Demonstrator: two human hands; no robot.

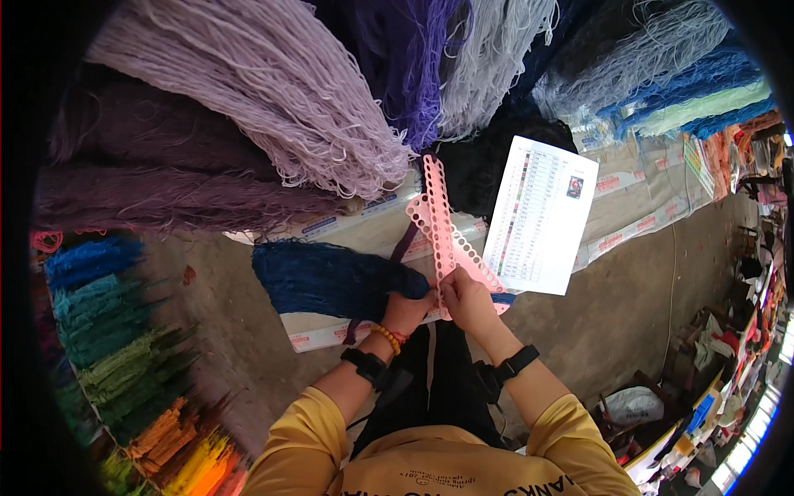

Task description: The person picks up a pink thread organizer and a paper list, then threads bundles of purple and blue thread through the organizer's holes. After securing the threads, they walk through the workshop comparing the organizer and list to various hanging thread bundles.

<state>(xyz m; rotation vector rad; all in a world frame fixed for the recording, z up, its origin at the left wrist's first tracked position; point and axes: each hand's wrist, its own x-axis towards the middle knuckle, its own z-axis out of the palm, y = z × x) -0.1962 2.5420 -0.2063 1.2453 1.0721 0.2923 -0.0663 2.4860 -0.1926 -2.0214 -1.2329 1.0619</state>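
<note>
Two long pink thread cards (439, 219) with rows of round holes lie crossed in front of me. My right hand (468, 299) is closed on their lower part, its thumb and fingers pinching the pink edge. Beside it, my left hand (407, 312) is closed at the cards' lower left edge; its fingertips are partly hidden. A dark blue hank of yarn (327, 277) stretches left from that hand, its narrow end against the knuckles. A bit of blue shows beyond my right hand too. A dark purple strand runs behind the cards.
A printed sheet (539, 217) lies right of the cards. Thick mauve (256, 91), violet (413, 74) and grey (492, 62) hanks spread across the far side of the plastic-covered table (637, 186). Colourful yarn bundles (103, 314) line the left; a cluttered shelf (703, 413) stands right.
</note>
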